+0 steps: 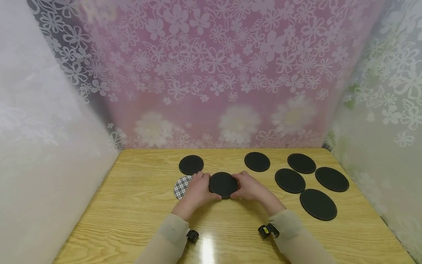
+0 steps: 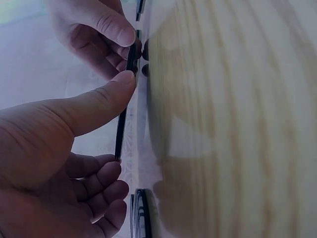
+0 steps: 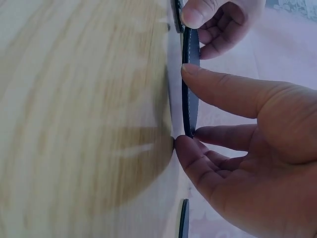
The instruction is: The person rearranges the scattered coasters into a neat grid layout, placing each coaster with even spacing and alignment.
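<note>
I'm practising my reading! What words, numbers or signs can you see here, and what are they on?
There are none I can read.
Held black disc: no letters or numbers show.
Checked disc: just crossing lines, partly hidden by the left hand.
Yellow patch on the right wrist's black device: too small to tell if anything's written.

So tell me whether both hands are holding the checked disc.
No, the left hand and right hand hold a black disc, while the checked disc lies on the table.
</note>
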Tool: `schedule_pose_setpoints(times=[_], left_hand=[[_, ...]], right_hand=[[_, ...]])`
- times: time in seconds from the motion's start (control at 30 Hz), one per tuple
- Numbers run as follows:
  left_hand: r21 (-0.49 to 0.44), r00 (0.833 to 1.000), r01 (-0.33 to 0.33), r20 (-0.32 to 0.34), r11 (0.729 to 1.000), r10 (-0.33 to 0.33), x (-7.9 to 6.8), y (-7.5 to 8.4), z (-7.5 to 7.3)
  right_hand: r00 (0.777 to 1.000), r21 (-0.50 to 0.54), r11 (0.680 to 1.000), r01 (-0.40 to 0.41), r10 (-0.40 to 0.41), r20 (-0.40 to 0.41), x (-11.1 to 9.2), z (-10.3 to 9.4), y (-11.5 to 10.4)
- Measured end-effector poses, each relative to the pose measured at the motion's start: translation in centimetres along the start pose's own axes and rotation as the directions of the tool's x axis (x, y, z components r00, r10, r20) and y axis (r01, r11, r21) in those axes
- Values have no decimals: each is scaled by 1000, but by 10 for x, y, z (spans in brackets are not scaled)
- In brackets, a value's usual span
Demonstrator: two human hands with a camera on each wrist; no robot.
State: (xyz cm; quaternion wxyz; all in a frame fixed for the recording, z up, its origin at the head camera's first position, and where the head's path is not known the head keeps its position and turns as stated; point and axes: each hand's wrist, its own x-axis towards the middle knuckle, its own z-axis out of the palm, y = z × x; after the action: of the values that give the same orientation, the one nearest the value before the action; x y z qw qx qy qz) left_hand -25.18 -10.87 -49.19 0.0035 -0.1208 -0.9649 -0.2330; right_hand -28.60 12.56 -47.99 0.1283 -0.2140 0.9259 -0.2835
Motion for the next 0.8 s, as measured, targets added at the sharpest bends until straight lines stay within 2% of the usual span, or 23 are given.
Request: schedule_pose_setpoints(times=[0.2,0.53,0.8], left_hand=[[65,1000,-2,-20,998,4,0,-4,-1],[116,1000,-13,9,993,12,-5,-5,-3],[90,999,-14,51,996,9,-4,-8,-5]], right_hand=[[1000,-12,1000,2,-3,-14,3,3,-4],[1000,-68,998,17,-19,-18,6,6,-9],[1000,-104,995,6,-6,1,7,8,-13]])
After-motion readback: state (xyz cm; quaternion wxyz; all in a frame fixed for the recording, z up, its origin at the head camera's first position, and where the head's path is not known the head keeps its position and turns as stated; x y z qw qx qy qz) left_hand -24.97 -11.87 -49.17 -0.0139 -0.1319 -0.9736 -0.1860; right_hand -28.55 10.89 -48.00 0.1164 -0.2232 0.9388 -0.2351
